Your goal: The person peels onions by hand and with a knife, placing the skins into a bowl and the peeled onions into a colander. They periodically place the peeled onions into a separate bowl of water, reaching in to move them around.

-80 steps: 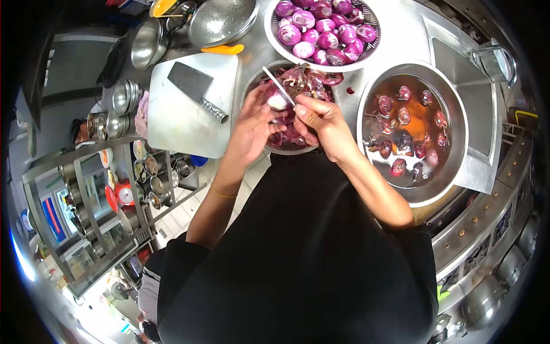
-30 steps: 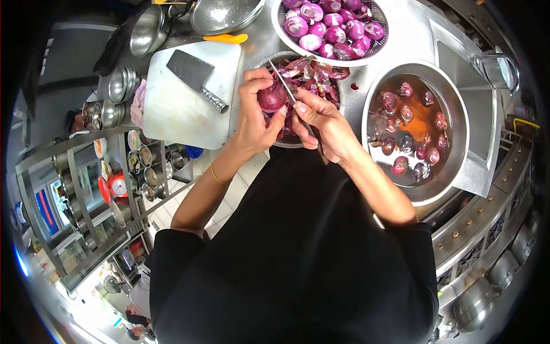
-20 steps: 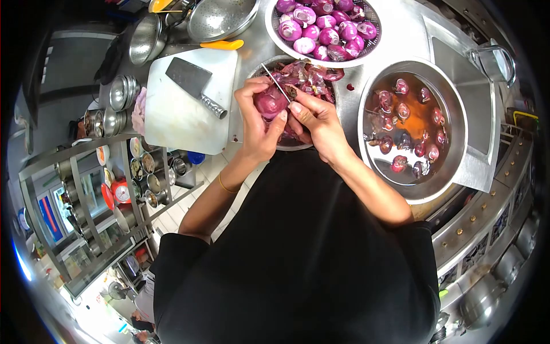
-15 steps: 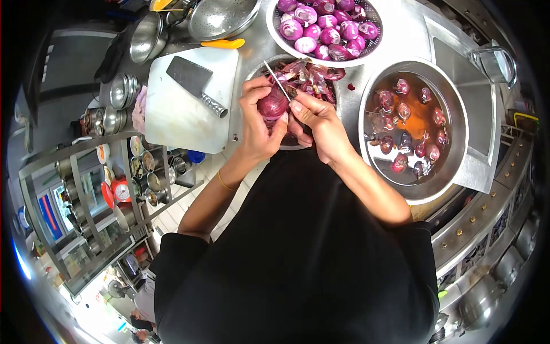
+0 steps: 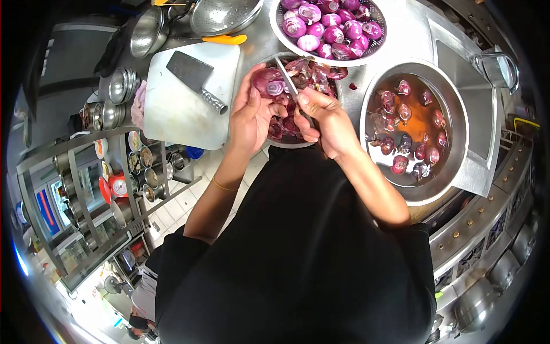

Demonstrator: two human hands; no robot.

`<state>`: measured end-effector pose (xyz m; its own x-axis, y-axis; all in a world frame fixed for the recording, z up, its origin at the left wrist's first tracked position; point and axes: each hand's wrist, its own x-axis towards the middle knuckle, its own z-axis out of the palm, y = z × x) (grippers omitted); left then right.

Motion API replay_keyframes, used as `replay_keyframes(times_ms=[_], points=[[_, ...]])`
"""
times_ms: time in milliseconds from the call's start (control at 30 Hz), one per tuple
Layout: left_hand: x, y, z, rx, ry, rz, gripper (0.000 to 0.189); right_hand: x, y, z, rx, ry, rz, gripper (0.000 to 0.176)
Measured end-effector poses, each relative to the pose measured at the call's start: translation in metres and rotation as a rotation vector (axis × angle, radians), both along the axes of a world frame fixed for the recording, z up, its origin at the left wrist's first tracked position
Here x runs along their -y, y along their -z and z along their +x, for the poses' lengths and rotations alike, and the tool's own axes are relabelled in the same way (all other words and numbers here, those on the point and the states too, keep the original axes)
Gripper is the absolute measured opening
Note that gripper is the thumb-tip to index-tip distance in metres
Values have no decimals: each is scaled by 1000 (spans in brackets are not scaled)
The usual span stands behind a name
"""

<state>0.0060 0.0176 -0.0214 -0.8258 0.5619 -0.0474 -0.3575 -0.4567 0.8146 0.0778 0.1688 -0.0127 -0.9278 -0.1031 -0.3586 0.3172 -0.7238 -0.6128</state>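
Note:
My left hand (image 5: 250,117) is closed around a red onion (image 5: 268,81), whose cut end with pale rings faces up and to the right. In my right hand (image 5: 327,119) is a small knife (image 5: 287,79), gripped by its handle with the blade pointing up and to the left, close beside the onion. Both hands are over a metal bowl (image 5: 339,97) filled with dark red onion skins (image 5: 315,73). Part of the bowl is hidden by my hands.
Peeled red onions fill a colander (image 5: 385,43) at the back. To the right, a large steel basin (image 5: 463,137) holds unpeeled onions in brownish water. A cleaver (image 5: 192,71) lies on a white cutting board (image 5: 172,123) at the left. A yellow-handled tool (image 5: 225,39) lies behind it.
The onion has turned and moved slightly up and left in my left hand, so its cut end shows. My right hand has shifted a little right and down with the knife.

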Motion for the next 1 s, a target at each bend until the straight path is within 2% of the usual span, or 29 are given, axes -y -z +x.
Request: replay_keyframes(times_ms=[33, 100, 133, 233, 300, 367, 433, 467, 500, 600, 633, 700, 733, 800, 833, 900, 933, 1000], points=[[-2, -2, 2, 2, 0, 1, 46, 3, 3, 0, -23, 7, 142, 15], [-7, -8, 8, 140, -107, -21, 45, 6, 1, 1, -14, -16, 175, 16], [-7, -6, 9, 48, -136, -135, 42, 5, 0, 2, -7, -22, 155, 17], [6, 2, -1, -19, -78, -224, 37, 0, -1, 2, -13, -64, 117, 16], [16, 0, -7, 61, -52, -134, 35, -11, 3, -3, 13, 61, -160, 17], [27, -5, -11, 120, -38, -17, 38, -24, 5, -8, -46, 120, -122, 14], [38, -8, -12, 128, -14, -9, 42, -32, 4, -10, -36, 62, -136, 11], [41, -9, -12, 162, -5, 4, 42, -30, 6, -10, 24, 48, -91, 21], [43, -10, -13, 196, 5, 17, 43, -28, 11, -11, 22, 48, -96, 21], [44, -12, -12, 134, -34, -65, 50, -24, 21, -12, 80, -238, 553, 58], [43, -13, -12, 132, -40, -63, 50, -21, 28, -12, 75, -228, 718, 59], [40, -17, -9, 147, -76, -102, 43, -18, 24, -7, -39, -150, 892, 48], [39, -18, -7, 150, -80, -101, 43, -18, 22, -7, -38, -155, 893, 48], [35, -20, -4, 135, -138, -137, 42, -20, 18, -6, 21, -118, 807, 28], [33, -19, -3, 134, -136, -135, 42, -19, 18, -4, 22, -116, 809, 28], [30, -17, -3, 48, -178, -195, 41, -15, 16, -1, -195, 23, 954, 18], [27, -20, -2, 46, -177, -194, 41, -13, 3, 1, -251, 33, 1022, 26], [21, -29, 1, 35, -170, -199, 42, -7, -17, 6, -320, 37, 1077, 30]])
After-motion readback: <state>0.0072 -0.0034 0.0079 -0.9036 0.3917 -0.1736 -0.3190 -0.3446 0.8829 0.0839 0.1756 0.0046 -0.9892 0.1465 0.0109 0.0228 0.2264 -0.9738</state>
